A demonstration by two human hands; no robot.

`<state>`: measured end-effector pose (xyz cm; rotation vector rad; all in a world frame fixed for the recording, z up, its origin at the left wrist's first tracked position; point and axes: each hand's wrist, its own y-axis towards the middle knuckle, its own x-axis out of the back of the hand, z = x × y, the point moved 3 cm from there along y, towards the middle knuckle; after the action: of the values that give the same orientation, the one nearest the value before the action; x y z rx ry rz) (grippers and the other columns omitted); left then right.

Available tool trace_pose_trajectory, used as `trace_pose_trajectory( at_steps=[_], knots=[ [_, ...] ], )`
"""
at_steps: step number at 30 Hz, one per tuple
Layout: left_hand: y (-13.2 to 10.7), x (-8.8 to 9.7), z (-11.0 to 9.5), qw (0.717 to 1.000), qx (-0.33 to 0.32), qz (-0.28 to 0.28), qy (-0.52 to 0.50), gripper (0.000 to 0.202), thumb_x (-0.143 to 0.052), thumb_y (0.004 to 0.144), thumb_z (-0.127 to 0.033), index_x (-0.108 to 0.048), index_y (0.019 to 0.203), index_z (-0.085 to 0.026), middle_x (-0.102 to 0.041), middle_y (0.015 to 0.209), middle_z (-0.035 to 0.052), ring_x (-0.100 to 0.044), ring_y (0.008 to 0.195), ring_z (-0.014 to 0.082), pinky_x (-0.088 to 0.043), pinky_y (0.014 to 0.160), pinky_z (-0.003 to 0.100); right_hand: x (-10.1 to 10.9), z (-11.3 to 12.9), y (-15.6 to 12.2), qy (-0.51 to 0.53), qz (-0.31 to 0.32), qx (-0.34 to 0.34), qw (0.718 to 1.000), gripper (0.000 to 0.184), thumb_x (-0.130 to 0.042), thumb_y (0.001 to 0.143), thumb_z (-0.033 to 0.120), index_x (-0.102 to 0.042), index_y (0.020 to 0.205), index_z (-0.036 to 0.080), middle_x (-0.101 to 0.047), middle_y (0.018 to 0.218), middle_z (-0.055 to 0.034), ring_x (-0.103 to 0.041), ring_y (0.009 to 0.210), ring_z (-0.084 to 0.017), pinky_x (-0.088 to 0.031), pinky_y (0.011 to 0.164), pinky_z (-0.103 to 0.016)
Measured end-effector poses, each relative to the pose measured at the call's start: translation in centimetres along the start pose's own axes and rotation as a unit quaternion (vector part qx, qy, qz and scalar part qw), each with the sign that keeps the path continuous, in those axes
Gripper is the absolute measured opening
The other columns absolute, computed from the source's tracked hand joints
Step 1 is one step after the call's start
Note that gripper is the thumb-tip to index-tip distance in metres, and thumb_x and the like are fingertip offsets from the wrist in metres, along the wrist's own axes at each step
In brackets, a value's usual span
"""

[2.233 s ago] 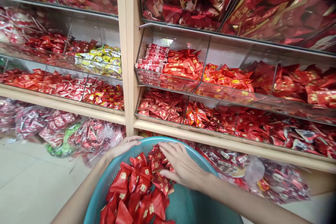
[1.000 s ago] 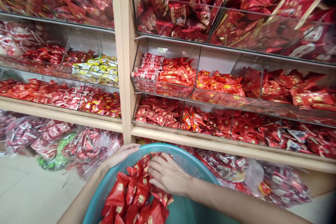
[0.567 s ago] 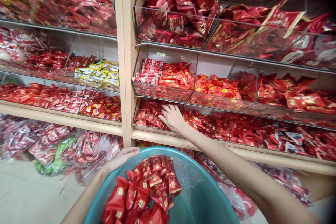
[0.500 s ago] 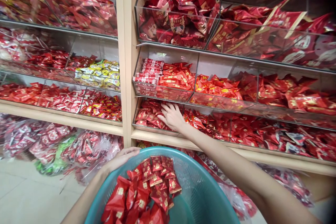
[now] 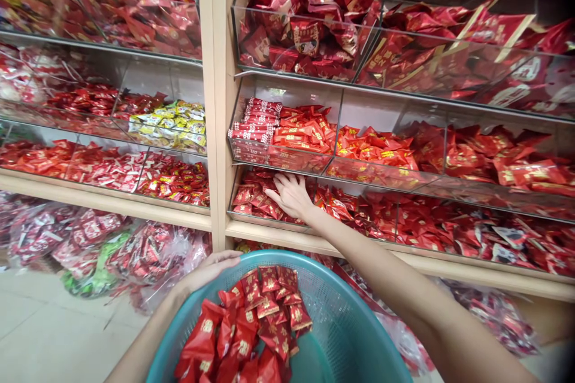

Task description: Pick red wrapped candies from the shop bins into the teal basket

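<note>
My left hand (image 5: 213, 269) grips the left rim of a teal plastic basket (image 5: 354, 305), its fingers lying along the edge and the thumb out of sight. Inside the basket, toward its left, lies a heap of red-wrapped candies (image 5: 245, 335) with gold print. My right hand (image 5: 290, 196) reaches into the leftmost bin of the bottom shelf, fingers spread and resting on small dark-red wrapped candies (image 5: 257, 198). Nothing shows as held in it, though the fingertips are partly sunk among the wrappers.
Clear-fronted bins (image 5: 287, 152) of red candies rise in tiers above my right hand. A wooden upright (image 5: 218, 102) divides them from the left shelves, where yellow packets (image 5: 173, 122) lie. Plastic bags of sweets (image 5: 148, 251) sit on the tiled floor (image 5: 36, 323) below.
My right hand has shifted very slightly to the left over the candies. The left hand and the basket stay almost where they were.
</note>
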<state>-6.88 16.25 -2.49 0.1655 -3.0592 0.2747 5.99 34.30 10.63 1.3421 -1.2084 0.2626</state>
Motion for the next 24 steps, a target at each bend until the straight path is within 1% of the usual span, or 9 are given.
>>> trace_pose_trajectory(
  at_steps=[6, 10, 14, 19, 22, 24],
  knots=[
    [-0.1, 0.0, -0.2, 1.0, -0.001, 0.002, 0.008, 0.041, -0.06, 0.07, -0.044, -0.065, 0.104, -0.021, -0.068, 0.106, 0.0055, -0.057, 0.102, 0.03, -0.041, 0.09, 0.037, 0.6, 0.4, 0.0, 0.008, -0.029, -0.001, 1.0, 0.057, -0.022, 0.09, 0.052, -0.048, 0.121, 0.013, -0.047, 0.129, -0.0116, -0.033, 0.116, -0.026, -0.019, 0.098, -0.044],
    [-0.3, -0.2, -0.6, 1.0, 0.0, -0.002, 0.006, 0.038, -0.06, 0.07, -0.045, -0.066, 0.101, -0.024, -0.068, 0.105, 0.0036, -0.057, 0.101, 0.0305, -0.04, 0.091, 0.039, 1.4, 0.9, -0.7, 0.014, -0.025, 0.003, 1.0, 0.06, -0.021, 0.089, 0.053, -0.044, 0.126, 0.012, -0.041, 0.133, -0.0122, -0.033, 0.114, -0.026, -0.023, 0.095, -0.041],
    [-0.4, -0.3, -0.6, 1.0, 0.003, -0.007, 0.0, 0.037, -0.061, 0.07, -0.045, -0.066, 0.101, -0.025, -0.069, 0.104, 0.0033, -0.058, 0.099, 0.0294, -0.041, 0.089, 0.039, 2.3, 1.4, -1.7, 0.026, -0.008, -0.001, 1.0, 0.06, -0.022, 0.089, 0.053, -0.039, 0.13, 0.013, -0.037, 0.136, -0.0121, -0.035, 0.111, -0.026, -0.025, 0.092, -0.041],
    [0.0, -0.1, 0.2, 1.0, 0.007, -0.002, -0.015, 0.041, -0.06, 0.071, -0.043, -0.064, 0.106, -0.022, -0.069, 0.102, 0.0044, -0.059, 0.096, 0.0278, -0.042, 0.088, 0.037, 4.2, 2.5, -3.6, 0.051, -0.004, 0.007, 0.999, 0.058, -0.023, 0.089, 0.052, -0.037, 0.131, 0.014, -0.033, 0.139, -0.0102, -0.036, 0.109, -0.024, -0.025, 0.091, -0.039],
    [0.3, 0.0, 0.5, 1.0, 0.009, 0.002, -0.016, 0.042, -0.06, 0.072, -0.042, -0.062, 0.108, -0.021, -0.068, 0.103, 0.0046, -0.059, 0.097, 0.0275, -0.041, 0.089, 0.037, 5.7, 3.5, -5.5, 0.074, 0.001, 0.029, 0.997, 0.057, -0.025, 0.089, 0.051, -0.036, 0.132, 0.014, -0.032, 0.14, -0.0093, -0.034, 0.111, -0.024, -0.023, 0.094, -0.04],
    [0.4, 0.1, 0.5, 1.0, 0.011, 0.005, -0.012, 0.042, -0.06, 0.072, -0.042, -0.061, 0.109, -0.021, -0.067, 0.107, 0.0041, -0.058, 0.1, 0.0273, -0.041, 0.089, 0.036, 6.5, 4.2, -7.1, 0.095, 0.015, 0.05, 0.994, 0.057, -0.028, 0.089, 0.051, -0.035, 0.132, 0.015, -0.032, 0.14, -0.0093, -0.032, 0.113, -0.024, -0.021, 0.096, -0.04]
  ],
)
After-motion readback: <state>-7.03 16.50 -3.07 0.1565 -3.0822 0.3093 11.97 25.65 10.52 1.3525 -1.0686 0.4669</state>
